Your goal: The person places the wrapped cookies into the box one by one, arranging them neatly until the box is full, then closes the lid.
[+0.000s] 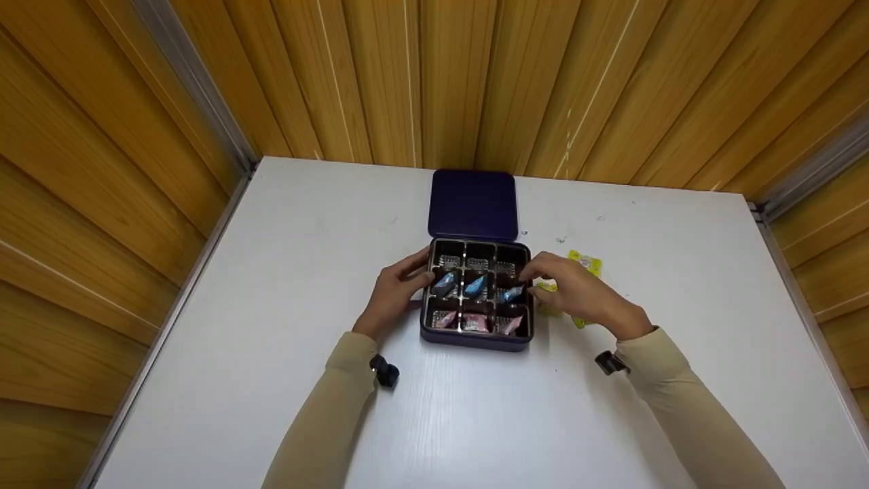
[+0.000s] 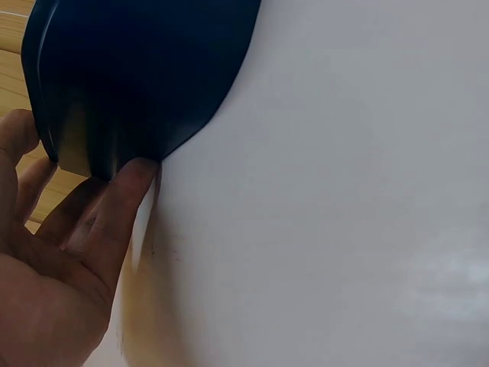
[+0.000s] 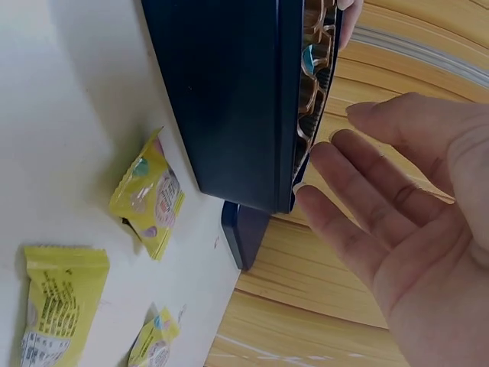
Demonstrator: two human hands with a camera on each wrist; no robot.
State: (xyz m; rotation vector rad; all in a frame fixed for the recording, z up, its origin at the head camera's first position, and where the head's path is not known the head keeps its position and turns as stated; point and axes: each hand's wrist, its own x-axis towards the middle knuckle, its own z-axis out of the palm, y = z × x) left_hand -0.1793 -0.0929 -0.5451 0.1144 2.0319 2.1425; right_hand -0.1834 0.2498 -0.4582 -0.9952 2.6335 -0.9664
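Note:
A dark blue square tin (image 1: 476, 343) stands on the table with a divided tray inside. Blue-wrapped candies (image 1: 475, 285) lie in its middle row, pink-wrapped candies (image 1: 474, 322) in the row nearest me. No candies show in the far row. My left hand (image 1: 396, 288) holds the tin's left side, thumb at the rim and fingers along the wall. Over the right rim, beside the middle row, is my right hand (image 1: 574, 288). Its fingers are loosely bent, and in the right wrist view nothing sits between them. Yellow-wrapped candies (image 3: 149, 197) lie right of the tin.
The dark blue lid (image 1: 473, 204) lies directly behind the tin, close to its far edge. White table surface (image 1: 285, 285) extends on both sides. Wooden panel walls (image 1: 448, 81) enclose the table at the back and sides. Each wrist carries a small black camera (image 1: 385, 372).

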